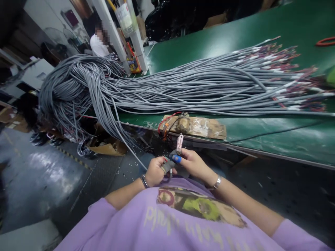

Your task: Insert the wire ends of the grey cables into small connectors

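My left hand (pixel 156 171) is closed around a grey cable (pixel 134 155) close in front of my body, with dark wrapping on a finger. The cable runs from there up to the heap at the left. Touching the left fingers, my right hand (pixel 195 164) is closed too, with blue tape on its thumb. From its grip a flat pale tab with a hole and dark print (pixel 180 142) sticks up; the rest of this piece is hidden by the fingers, so its kind is unclear. Small red bits show between the hands.
A large bundle of grey cables (pixel 170 87) lies along the green bench (pixel 261 134), with stripped coloured wire ends at right. A wooden board with red wires (pixel 206 127) sits at the bench's near edge. Below stands a cardboard box (pixel 108 149). A person (pixel 98 45) is behind.
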`<act>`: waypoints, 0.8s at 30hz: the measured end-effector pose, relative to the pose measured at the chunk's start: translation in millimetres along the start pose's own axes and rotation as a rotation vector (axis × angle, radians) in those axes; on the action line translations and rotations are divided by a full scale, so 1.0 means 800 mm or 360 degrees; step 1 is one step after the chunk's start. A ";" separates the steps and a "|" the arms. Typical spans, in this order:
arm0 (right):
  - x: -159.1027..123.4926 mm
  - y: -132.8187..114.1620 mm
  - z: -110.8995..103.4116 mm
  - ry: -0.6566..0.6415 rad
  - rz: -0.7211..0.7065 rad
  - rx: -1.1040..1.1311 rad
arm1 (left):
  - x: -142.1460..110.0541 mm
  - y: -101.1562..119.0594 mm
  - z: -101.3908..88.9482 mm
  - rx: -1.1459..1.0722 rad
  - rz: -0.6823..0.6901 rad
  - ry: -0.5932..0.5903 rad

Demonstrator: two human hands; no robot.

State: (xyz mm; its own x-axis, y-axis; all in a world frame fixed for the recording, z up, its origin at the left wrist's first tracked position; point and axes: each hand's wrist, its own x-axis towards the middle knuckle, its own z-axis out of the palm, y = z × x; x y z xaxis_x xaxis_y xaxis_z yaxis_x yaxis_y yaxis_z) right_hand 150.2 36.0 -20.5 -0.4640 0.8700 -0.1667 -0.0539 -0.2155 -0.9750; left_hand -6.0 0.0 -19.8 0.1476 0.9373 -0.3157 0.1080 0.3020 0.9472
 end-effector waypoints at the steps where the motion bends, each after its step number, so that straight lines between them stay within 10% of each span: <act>1: 0.000 0.002 0.002 0.0031 0.0039 0.0038 | -0.001 -0.001 0.002 -0.0052 -0.0007 0.0040; 24: -0.004 -0.004 0.009 0.0246 0.0101 0.0099 | 0.004 -0.003 0.013 -0.0372 -0.0039 0.0285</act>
State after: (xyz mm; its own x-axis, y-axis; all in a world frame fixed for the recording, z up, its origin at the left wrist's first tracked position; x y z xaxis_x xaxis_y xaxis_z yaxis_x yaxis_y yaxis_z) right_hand 145.6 30.5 -16.1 -0.3271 0.9105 -0.2531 -0.0856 -0.2953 -0.9515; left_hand 4.1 0.4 -23.5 -0.0306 0.9387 -0.3434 -0.1233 0.3374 0.9332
